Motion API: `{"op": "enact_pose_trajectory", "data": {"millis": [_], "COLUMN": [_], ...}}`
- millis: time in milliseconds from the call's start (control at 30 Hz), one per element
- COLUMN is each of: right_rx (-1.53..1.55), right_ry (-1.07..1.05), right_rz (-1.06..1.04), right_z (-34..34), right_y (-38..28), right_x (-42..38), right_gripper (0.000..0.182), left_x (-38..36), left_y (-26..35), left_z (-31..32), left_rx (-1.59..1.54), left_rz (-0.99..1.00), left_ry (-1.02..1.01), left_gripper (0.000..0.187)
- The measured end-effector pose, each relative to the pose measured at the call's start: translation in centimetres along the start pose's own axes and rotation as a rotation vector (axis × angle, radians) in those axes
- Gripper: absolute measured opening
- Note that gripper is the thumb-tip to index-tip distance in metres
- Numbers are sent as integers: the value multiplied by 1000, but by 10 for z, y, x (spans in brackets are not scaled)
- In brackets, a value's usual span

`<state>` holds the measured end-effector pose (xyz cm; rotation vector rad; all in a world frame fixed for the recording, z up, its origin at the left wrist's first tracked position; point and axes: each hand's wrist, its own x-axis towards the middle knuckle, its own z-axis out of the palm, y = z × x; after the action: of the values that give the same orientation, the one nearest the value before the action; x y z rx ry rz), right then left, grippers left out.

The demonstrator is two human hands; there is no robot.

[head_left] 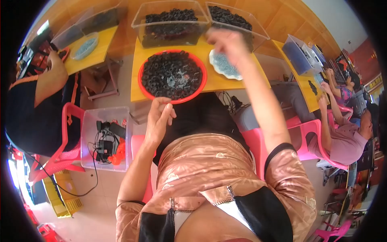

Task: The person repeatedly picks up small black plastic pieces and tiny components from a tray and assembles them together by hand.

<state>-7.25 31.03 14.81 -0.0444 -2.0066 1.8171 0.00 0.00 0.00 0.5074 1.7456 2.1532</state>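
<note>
My left hand (160, 117) is at the near edge of a round red tray (204, 76), its fingers curled together; whatever they hold is too small to name. Black ring-like parts (161, 72) fill the tray, with small silvery pieces (177, 79) among them. My right hand (227, 42) is raised over the table's far right part, blurred by motion, between the tray and a clear bin of black parts (229, 18). Below it, a white scalloped dish (236, 76) holds small bluish-grey pieces (224, 63).
Another clear bin (171, 34) of black parts stands behind the tray on the yellow table (135, 86). A box of cables (105, 139) sits at lower left. People sit at tables on the left and right. Pink chairs (262, 149) are around.
</note>
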Motion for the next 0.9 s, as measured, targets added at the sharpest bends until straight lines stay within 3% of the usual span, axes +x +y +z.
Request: {"op": "enact_pose_trajectory", "data": {"millis": [100,267,367,500,633,800,900], "right_rx": [-109,-340,-582,-796,-1142,-1020,-810], "right_ry": [75,-150,-256,-383,-373,-397,-372], "right_rz": [-66,114,61,-233,-178,-192,-188], "right_z": [11,30,46,78,99,88,87], "right_y": [4,69,90,106,110,121,79], "right_x": [-1,-41,-31,-8,-5,4,-35], "right_gripper": [22,20,20,24,29,32,34], "left_x": [-6,-4,-4,-3,-4,-4,-4], "left_y": [2,-1,-1,-3,-2,-2,1], "left_z": [-2,-2,-2,-2,-3,-4,-4], "left_rx": [47,131,171,190,184,157,63], "left_rz": [11,-26,-44,-50,-63,-56,-20], "left_ry": [-7,-18,-6,-10,-15,-10,10], "left_gripper": [23,22,24,24,25,28,30]}}
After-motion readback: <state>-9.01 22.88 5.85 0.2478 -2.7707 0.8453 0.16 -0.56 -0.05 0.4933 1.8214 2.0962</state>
